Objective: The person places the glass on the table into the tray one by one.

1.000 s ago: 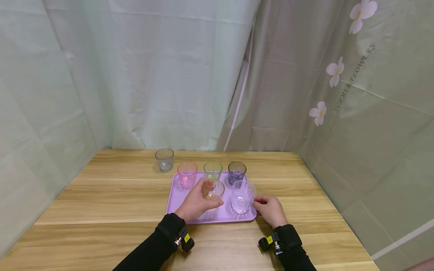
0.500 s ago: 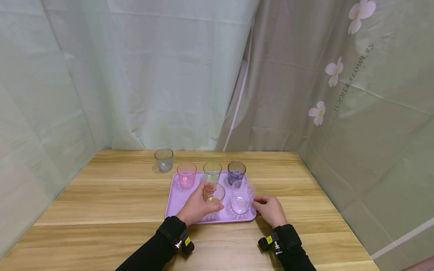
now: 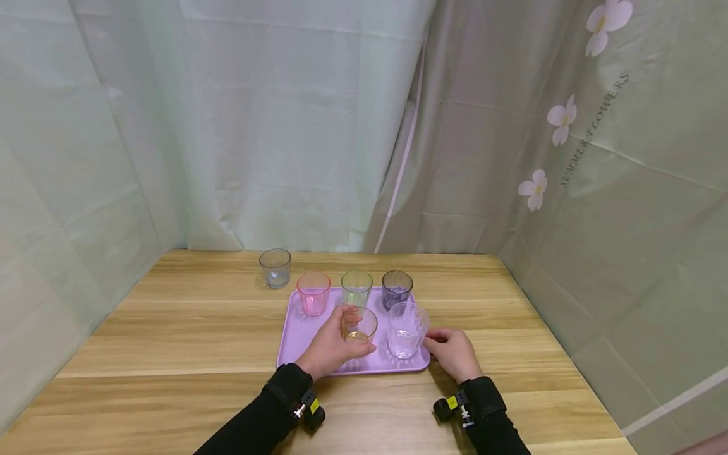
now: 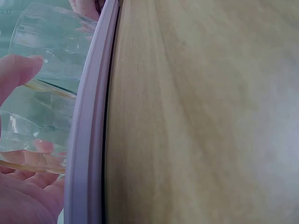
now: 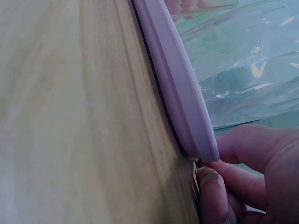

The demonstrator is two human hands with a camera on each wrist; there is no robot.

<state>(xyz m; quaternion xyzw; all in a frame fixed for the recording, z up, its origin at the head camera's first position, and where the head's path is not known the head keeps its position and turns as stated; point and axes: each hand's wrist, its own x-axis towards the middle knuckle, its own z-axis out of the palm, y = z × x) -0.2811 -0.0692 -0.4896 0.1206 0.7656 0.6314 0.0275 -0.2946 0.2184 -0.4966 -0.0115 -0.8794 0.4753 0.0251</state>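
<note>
My left hand (image 3: 327, 347) grips an amber-tinted glass (image 3: 359, 327), thumb on the near side and fingers round the far side. The glass is upright at the front middle of a lilac tray (image 3: 294, 335); whether its base touches the tray cannot be told. At the tray's right edge, my right hand (image 3: 455, 355) pinches the rim near the front corner. The right wrist view shows one digit above the rim and curled fingers (image 5: 215, 198) beside and below it. A clear ribbed glass (image 3: 407, 335) stands on the tray close to these fingertips.
Along the tray's back stand a pink glass (image 3: 313, 296), a green glass (image 3: 356, 287) and a dark purple glass (image 3: 396, 289). Off the tray, a grey-blue glass (image 3: 275, 268) stands at the back left of the wooden table (image 3: 170, 354). Curtains (image 3: 284, 126) surround the table.
Over the first half second my left hand lowered slightly with the amber glass, a little towards me. Since then it has hardly moved. My right hand has stayed at the tray's edge.
</note>
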